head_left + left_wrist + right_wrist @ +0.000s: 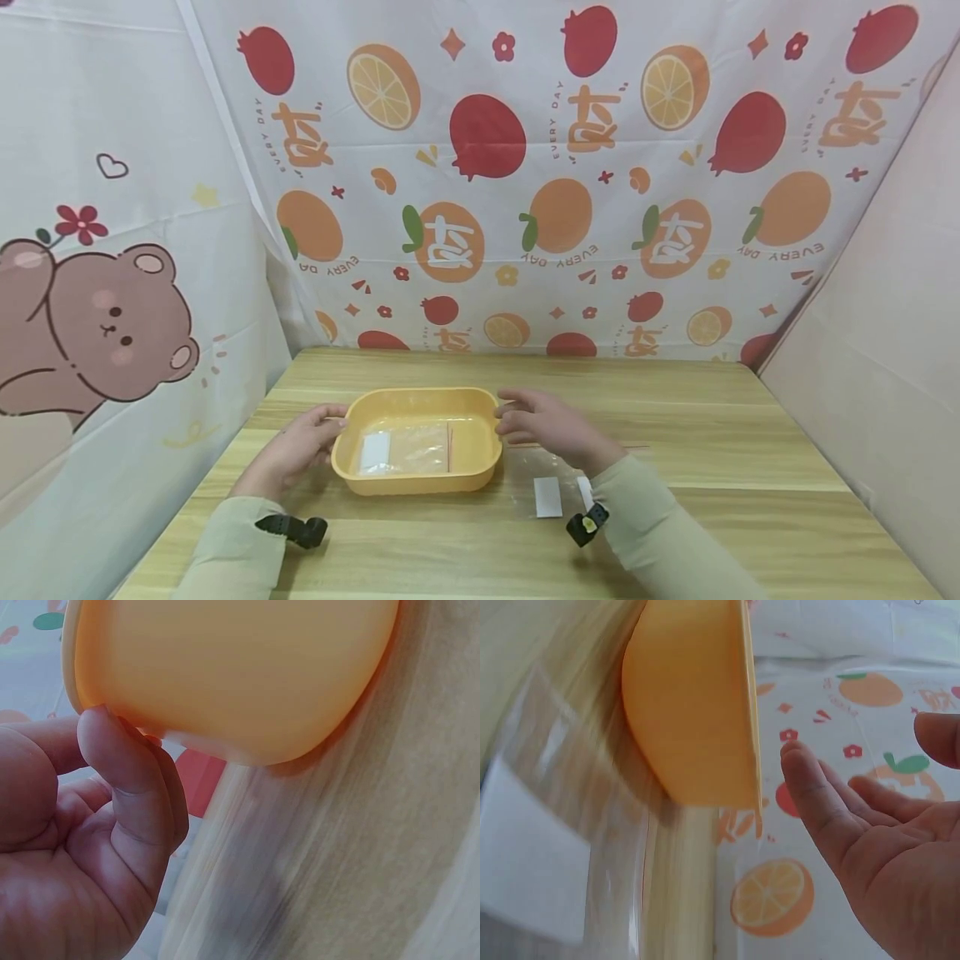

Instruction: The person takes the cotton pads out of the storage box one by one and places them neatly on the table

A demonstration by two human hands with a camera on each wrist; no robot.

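A yellow plastic tray [420, 484] stands on the table, a clear zip bag [417, 450] with a white label lying inside it. My left hand [300, 442] holds the tray's left rim; its curled fingers [124, 769] meet the rim in the left wrist view. At the opposite end is my right hand [551, 427], its fingers loosely extended beside the rim. The right wrist view shows a gap between that hand [885, 840] and the tray [690, 705]. Under the right forearm lie clear zip bags [527, 477] with white labels, partly hidden.
The wood-grain table [420, 550] reaches back to a fruit-print curtain [517, 275]. White cloth [217, 333] with a bear print hangs at the left, and a plain pale cloth [885, 333] at the right.
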